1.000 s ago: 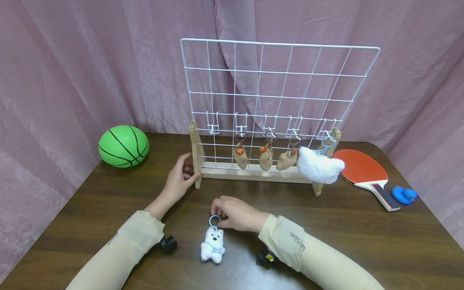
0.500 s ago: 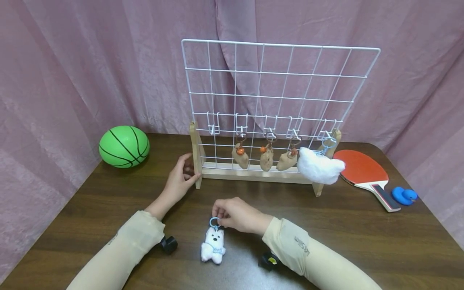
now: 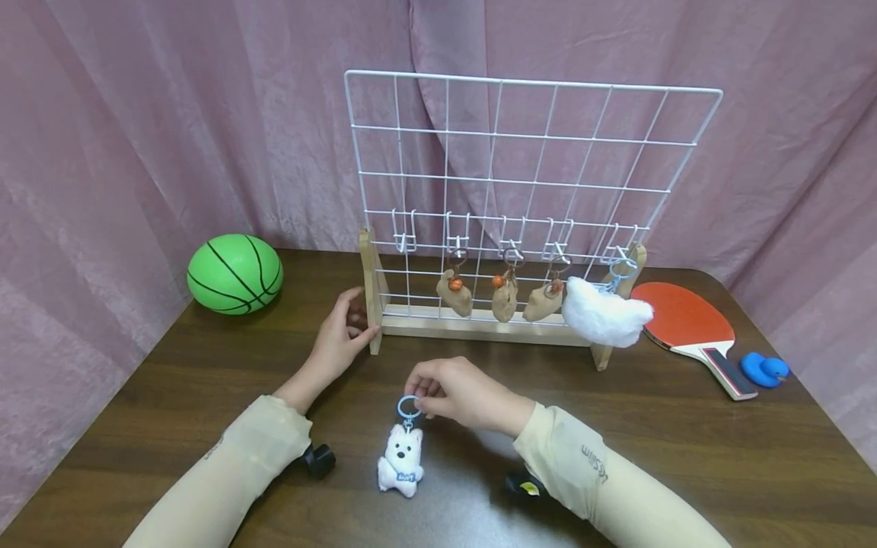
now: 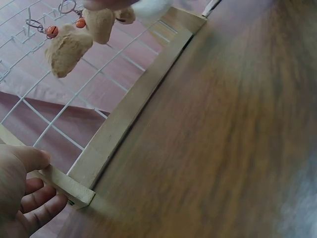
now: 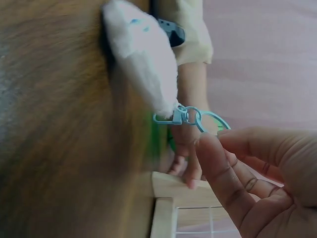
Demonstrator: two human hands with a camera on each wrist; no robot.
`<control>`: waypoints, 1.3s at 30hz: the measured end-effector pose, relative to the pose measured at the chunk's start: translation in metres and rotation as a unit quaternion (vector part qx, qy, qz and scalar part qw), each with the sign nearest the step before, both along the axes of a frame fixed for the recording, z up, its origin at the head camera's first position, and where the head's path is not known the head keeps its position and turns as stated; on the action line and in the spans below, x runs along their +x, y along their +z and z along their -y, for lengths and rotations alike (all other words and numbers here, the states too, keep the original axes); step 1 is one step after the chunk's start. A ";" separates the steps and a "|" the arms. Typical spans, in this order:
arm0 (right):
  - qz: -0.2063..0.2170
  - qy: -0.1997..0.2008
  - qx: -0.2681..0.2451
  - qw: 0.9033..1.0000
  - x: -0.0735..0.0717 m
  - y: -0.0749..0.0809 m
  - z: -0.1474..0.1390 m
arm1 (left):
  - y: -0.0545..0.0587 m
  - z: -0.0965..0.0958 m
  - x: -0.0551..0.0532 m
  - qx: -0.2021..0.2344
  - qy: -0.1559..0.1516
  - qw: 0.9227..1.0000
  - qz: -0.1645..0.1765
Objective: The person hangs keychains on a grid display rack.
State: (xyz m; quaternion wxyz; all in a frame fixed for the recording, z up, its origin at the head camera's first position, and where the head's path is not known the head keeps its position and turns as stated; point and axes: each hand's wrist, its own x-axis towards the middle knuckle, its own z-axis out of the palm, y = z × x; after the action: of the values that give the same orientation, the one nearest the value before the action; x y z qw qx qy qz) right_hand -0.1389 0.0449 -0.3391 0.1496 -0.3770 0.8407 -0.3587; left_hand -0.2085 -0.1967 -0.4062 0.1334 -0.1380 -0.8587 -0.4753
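My right hand [image 3: 466, 392] pinches the light blue ring [image 5: 215, 117] of a white plush animal keychain [image 3: 400, 460] between thumb and fingertips. The plush hangs tilted under its clasp, its lower end close to the tabletop; whether it touches I cannot tell. At the rack's left end my left hand [image 3: 332, 335] grips the wooden end support [image 4: 64, 184], thumb on one side and fingers on the other. On the white wire rack [image 3: 534, 137], several hooks hold brown nugget-like keychains [image 3: 504, 298] with orange beads, and a white plush [image 3: 603, 312] hangs at the right end.
A green ball [image 3: 235, 274] sits at the table's back left. Right of the rack lie a red table tennis paddle [image 3: 685, 316] and a blue rubber duck [image 3: 762, 370]. Behind the rack hangs a pink curtain [image 3: 137, 114]. The leftmost hook [image 3: 403, 240] carries nothing.
My right hand has risen slightly and moved right, drawing the ring up and tipping the plush more upright. The left hand stays on the rack's end support.
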 end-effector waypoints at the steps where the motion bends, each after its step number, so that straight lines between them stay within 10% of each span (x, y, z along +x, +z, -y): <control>1: -0.001 0.000 -0.002 1.000 0.000 0.002 -0.001 | 0.000 0.000 0.000 0.000 0.000 1.000 0.000; 19: -0.110 -0.006 -0.010 0.994 -0.008 0.040 -0.012 | 0.000 -0.001 0.000 0.010 -0.001 1.000 0.007; 39: -0.136 -0.034 0.019 0.990 -0.029 0.094 -0.011 | 0.001 -0.002 0.001 0.006 0.001 1.000 0.005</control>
State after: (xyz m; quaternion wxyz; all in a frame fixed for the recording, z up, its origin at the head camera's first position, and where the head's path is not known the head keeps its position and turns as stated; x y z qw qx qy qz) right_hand -0.1675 0.0557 -0.2451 0.0287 -0.3904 0.8722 -0.2932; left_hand -0.2075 -0.1948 -0.4054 0.1308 -0.1341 -0.8563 -0.4812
